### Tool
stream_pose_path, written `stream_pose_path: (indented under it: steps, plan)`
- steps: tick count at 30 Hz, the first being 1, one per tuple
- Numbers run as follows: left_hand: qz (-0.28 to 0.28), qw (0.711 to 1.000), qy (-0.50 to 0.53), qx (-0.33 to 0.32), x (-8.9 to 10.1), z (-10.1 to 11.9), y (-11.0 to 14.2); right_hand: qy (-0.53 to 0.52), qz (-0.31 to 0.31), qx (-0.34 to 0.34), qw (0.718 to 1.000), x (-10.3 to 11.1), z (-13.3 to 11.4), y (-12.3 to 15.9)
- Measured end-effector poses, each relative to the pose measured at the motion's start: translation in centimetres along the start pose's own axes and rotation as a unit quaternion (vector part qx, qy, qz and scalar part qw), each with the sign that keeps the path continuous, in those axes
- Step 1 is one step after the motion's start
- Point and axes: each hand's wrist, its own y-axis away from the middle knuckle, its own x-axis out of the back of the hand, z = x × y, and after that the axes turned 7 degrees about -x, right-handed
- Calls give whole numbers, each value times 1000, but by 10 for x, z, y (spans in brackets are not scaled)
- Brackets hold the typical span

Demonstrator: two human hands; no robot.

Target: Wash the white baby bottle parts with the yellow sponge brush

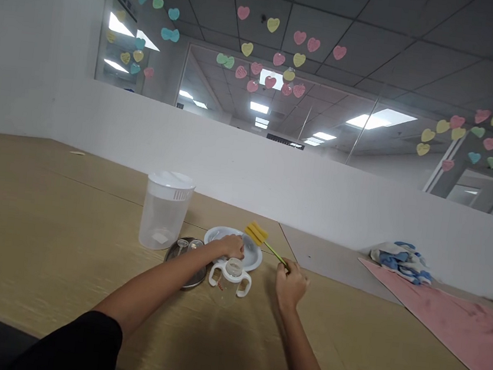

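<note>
My right hand is closed around the thin green handle of a sponge bottle brush, whose yellow head tilts up to the left. My left hand reaches into a pale shallow basin. Its fingers are curled downward, and whatever they hold is hidden. In front of the basin stands a clear baby bottle with two white side handles. Partly behind my left forearm lies a round dark metal tray with small clear parts on it.
A tall translucent bucket with a white rim stands left of the tray. At the right, a crumpled blue and white cloth lies by a pink mat. A white wall with glass above bounds the wooden table.
</note>
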Motion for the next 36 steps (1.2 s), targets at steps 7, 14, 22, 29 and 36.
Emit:
stream_pose_path:
  steps: [7, 14, 22, 29, 36]
  plan:
    - [65, 996, 62, -14, 26, 12, 14, 0, 4, -4, 1000, 1, -3, 1]
    - [206, 963, 171, 8, 54, 21, 31, -5, 48, 190, 981, 8, -21, 5]
    - [335, 905, 258, 54, 60, 7, 74, -30, 36, 317, 947, 20, -29, 7]
    - [114, 991, -71, -13, 93, -12, 125, -8, 43, 241, 969, 13, -20, 5]
    - [-57, 974, -213, -48, 92, -10, 126, 47, 6, 252, 966, 9, -12, -2]
